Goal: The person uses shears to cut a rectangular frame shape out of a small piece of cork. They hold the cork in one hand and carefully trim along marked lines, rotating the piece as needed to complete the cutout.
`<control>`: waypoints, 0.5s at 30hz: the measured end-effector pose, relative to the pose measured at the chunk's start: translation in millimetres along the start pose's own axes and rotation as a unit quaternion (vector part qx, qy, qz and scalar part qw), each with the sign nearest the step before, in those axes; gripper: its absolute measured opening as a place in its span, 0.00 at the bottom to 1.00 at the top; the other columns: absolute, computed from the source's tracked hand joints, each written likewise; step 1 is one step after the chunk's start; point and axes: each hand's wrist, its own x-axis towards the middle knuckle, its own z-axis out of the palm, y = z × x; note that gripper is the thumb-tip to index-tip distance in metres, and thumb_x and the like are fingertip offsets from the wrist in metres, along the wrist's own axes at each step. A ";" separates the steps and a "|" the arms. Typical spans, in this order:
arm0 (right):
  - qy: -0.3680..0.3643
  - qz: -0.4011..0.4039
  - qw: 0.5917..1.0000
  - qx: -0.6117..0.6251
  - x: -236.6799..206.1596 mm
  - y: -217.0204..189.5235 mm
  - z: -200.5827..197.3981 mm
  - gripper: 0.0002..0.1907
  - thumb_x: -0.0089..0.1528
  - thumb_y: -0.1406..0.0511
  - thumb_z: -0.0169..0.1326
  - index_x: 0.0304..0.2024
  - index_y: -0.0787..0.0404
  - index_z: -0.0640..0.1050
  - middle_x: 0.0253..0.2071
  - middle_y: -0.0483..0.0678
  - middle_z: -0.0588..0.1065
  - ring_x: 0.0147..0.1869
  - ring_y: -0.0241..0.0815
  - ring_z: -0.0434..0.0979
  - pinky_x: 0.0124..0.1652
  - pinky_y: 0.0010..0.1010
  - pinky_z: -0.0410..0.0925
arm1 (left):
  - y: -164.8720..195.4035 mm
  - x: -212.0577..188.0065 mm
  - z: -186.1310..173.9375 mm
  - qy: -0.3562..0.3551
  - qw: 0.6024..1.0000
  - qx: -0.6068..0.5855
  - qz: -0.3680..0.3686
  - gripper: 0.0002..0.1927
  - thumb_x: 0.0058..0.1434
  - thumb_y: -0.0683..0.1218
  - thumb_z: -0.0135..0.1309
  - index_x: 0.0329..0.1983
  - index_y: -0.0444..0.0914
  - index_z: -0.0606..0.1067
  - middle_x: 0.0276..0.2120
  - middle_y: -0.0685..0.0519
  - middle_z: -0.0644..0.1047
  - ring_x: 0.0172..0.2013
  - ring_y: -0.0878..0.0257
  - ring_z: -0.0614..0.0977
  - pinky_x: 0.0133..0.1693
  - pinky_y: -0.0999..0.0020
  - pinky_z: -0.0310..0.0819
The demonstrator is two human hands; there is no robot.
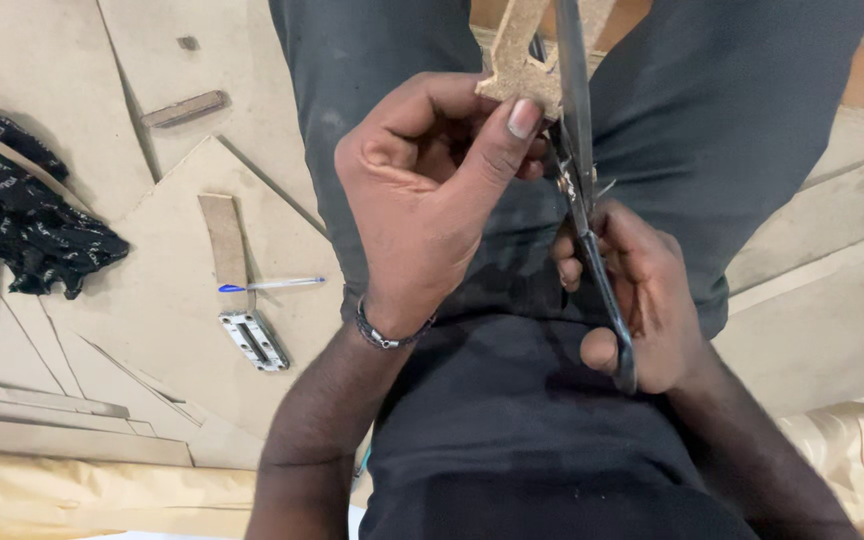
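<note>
- A blue-capped pen [270,285] lies on the fibreboard sheets [162,250] to the left of the person's dark trousers [712,110], pointing toward the leg.
- Just below the pen sits a small metal bracket [253,340], and just above it a narrow board strip [224,238] lies upright in the view.
- Farther left of the pen, a crumpled black patterned cloth [27,215] rests on the boards; a smaller dark offcut [185,108] lies well above the pen.
- Nothing covers the fibreboard piece [520,55]; only the left thumb overlaps its lower edge.
- The left hand [422,195] is closed in a pinch on the fibreboard piece, thumb pressed on its face, fingers curled behind. A beaded bracelet [387,335] circles that wrist.
- The fibreboard piece sits above the trousers, at the top of the view, just right of the left thumb tip and touching the blades.
- The right hand [642,300] is wrapped around the handles of the scissors [582,190], thumb through the lower loop; the long blades run up beside the fibreboard piece.
- Cut sheets of pale fibreboard overlap all around the trousers, with score lines and angled edges.
- A wrinkled yellowish plastic sheet [72,495] lies along the lower edge, below the boards.
</note>
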 end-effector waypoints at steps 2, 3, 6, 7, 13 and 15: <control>0.003 0.001 1.000 0.009 -0.5 -1.8 0.1 0.51 0.50 0.26 0.58 0.47 0.64 0.70 0.38 0.41 0.68 0.41 0.29 0.67 0.42 0.22 0.64 | 1.8 -0.7 0.4 -0.005 1.000 -0.002 -0.001 0.08 0.77 0.41 0.60 0.46 0.29 0.77 0.37 0.49 0.82 0.36 0.69 0.85 0.41 0.75 0.85; 0.005 -0.001 1.000 0.017 -0.4 -1.9 -0.1 0.51 0.51 0.26 0.58 0.47 0.64 0.70 0.39 0.41 0.68 0.42 0.29 0.67 0.43 0.21 0.64 | 2.6 -1.0 0.4 -0.007 1.000 0.001 -0.003 0.08 0.77 0.41 0.60 0.46 0.29 0.77 0.36 0.50 0.82 0.35 0.69 0.85 0.41 0.75 0.85; 0.007 -0.003 1.000 0.014 0.2 -0.4 -1.3 0.52 0.50 0.26 0.58 0.48 0.64 0.71 0.38 0.41 0.68 0.41 0.28 0.68 0.43 0.21 0.64 | 4.2 -1.5 1.2 -0.008 1.000 0.022 -0.007 0.08 0.77 0.41 0.60 0.46 0.29 0.77 0.36 0.50 0.82 0.35 0.70 0.85 0.39 0.76 0.85; 0.006 -0.002 1.000 0.009 0.2 0.1 -2.0 0.52 0.49 0.26 0.58 0.48 0.64 0.71 0.37 0.40 0.68 0.41 0.28 0.68 0.42 0.21 0.64 | 4.5 -1.7 1.7 -0.003 1.000 0.022 -0.010 0.08 0.76 0.41 0.60 0.46 0.29 0.77 0.36 0.50 0.82 0.35 0.70 0.85 0.40 0.76 0.85; -0.001 0.000 1.000 0.024 -0.3 1.8 -3.8 0.52 0.49 0.26 0.59 0.47 0.66 0.71 0.38 0.41 0.67 0.42 0.29 0.66 0.44 0.21 0.63 | 6.6 -4.0 5.2 0.008 0.999 0.046 -0.012 0.07 0.76 0.40 0.60 0.46 0.29 0.78 0.36 0.49 0.82 0.35 0.70 0.85 0.39 0.77 0.85; -0.001 -0.007 1.000 0.024 -0.3 1.0 -3.1 0.53 0.49 0.26 0.59 0.48 0.66 0.70 0.38 0.42 0.67 0.42 0.29 0.67 0.44 0.22 0.64 | 7.2 -4.6 5.9 0.006 0.999 0.043 -0.007 0.07 0.76 0.40 0.60 0.46 0.29 0.78 0.36 0.49 0.82 0.36 0.69 0.86 0.40 0.77 0.85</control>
